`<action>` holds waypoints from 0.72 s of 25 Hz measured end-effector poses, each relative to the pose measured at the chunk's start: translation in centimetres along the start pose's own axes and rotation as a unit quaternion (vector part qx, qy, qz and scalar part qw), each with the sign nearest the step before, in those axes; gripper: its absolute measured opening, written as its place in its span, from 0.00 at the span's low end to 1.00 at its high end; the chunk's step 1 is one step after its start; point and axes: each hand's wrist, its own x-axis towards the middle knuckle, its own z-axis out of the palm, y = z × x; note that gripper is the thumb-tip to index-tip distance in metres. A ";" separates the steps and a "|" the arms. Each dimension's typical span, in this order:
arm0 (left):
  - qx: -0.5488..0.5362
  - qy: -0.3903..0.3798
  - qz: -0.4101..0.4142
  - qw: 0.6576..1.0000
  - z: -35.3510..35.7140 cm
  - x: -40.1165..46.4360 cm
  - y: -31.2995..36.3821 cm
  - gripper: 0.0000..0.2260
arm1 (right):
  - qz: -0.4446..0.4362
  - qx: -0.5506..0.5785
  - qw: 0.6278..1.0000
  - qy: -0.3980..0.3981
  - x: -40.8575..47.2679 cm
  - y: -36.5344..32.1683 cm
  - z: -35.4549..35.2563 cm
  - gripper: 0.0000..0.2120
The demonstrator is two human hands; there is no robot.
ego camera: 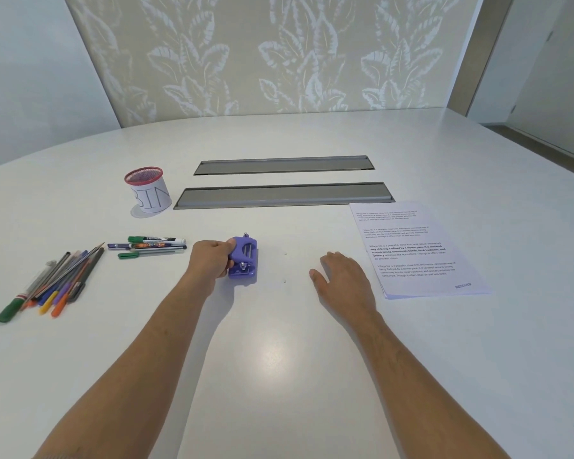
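A small purple hole punch (245, 257) stands on the white table (279, 359) near its middle. My left hand (211, 258) grips the punch from its left side, fingers curled round it. My right hand (342, 276) lies flat on the table to the right of the punch, fingers relaxed and holding nothing. Just right of that hand lies a stack of printed paper sheets (415, 250) stamped "RECEIVED" at the lower right corner.
A red mesh cup (147, 190) labelled "BIN" stands at the back left. Several pens and markers (52, 283) lie fanned out at the left, with a few more markers (151, 246) beside them. Two grey recessed cable trays (284, 195) run across the table behind the punch.
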 end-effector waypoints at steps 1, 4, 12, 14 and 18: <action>0.001 0.002 -0.003 1.000 -0.2 0.1 -0.3 0.12 | -0.002 -0.002 1.000 0.001 0.0 0.0 0.0 0.17; 0.002 0.005 -0.010 1.000 -0.6 0.2 -1.0 0.12 | -0.001 -0.008 1.000 0.002 0.0 -0.1 -0.1 0.17; 0.115 0.061 0.035 0.991 -0.7 -0.1 -0.5 0.14 | 0.002 0.009 1.000 -0.001 -0.1 -0.1 -0.2 0.15; 0.209 0.111 0.099 0.967 -0.4 -0.6 0.4 0.14 | 0.007 0.017 1.000 -0.001 0.0 0.0 -0.1 0.14; 0.296 0.101 0.266 0.912 1.9 -1.4 2.1 0.09 | 0.012 0.028 0.999 0.019 0.0 0.1 -0.1 0.12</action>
